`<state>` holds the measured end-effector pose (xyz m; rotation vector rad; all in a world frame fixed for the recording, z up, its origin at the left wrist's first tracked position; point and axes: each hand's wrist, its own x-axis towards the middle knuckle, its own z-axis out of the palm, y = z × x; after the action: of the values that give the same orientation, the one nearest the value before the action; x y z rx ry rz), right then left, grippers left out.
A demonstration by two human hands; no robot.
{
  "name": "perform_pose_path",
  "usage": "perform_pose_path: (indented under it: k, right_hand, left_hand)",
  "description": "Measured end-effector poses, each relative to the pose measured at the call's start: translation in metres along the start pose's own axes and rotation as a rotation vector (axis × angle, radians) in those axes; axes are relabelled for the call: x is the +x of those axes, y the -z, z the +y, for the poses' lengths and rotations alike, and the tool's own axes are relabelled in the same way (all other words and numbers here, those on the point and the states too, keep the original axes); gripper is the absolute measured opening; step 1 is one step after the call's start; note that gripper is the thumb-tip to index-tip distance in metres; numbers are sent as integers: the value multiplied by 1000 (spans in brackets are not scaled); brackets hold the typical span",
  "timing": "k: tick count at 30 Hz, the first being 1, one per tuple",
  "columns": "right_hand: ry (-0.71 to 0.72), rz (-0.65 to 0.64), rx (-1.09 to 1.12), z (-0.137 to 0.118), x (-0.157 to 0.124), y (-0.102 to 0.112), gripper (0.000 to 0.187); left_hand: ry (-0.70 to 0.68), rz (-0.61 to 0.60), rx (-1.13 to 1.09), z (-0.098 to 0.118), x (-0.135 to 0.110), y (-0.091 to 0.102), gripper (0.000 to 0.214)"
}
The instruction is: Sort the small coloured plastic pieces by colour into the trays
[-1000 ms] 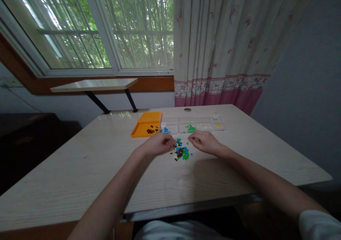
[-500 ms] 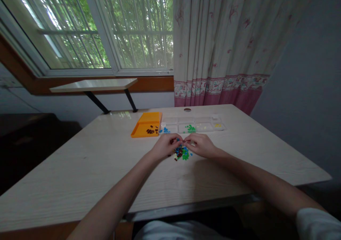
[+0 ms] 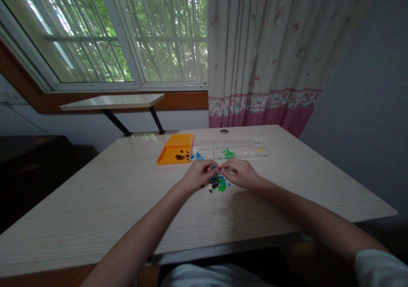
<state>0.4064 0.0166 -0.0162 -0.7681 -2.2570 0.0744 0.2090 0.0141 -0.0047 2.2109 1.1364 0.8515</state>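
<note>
A small heap of coloured pieces (image 3: 219, 184), blue, green, dark brown and yellow, lies on the pale wooden table (image 3: 95, 202). My left hand (image 3: 199, 175) and my right hand (image 3: 242, 172) meet fingertip to fingertip just above the heap's far side. Both are pinched together on a tiny piece that is too small to name. Behind them lies a clear compartment tray (image 3: 232, 149) with blue, green and yellow pieces sorted in separate cells. Left of it sits an orange tray (image 3: 177, 148) holding several dark brown pieces.
A small dark round object (image 3: 224, 131) lies at the table's far edge. A narrow shelf on black brackets (image 3: 111, 101) hangs under the window. A flowered curtain (image 3: 264, 53) hangs behind the table. The table's right edge runs near a grey wall.
My hands were apart on either side of the heap one second ago. They have moved inward and now touch at the fingertips over it, barely shifting in the last half second.
</note>
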Motion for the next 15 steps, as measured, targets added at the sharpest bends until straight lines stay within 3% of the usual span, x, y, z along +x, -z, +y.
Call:
perform_pose_path:
  k: [11, 15]
  right_hand:
    - [-21, 16, -7, 0, 0, -1, 16]
    - [-60, -20, -3, 3, 0, 0, 16]
  left_hand:
    - [-26, 71, 1, -4, 1, -5, 20]
    - [-34, 177, 57, 1, 0, 5, 19]
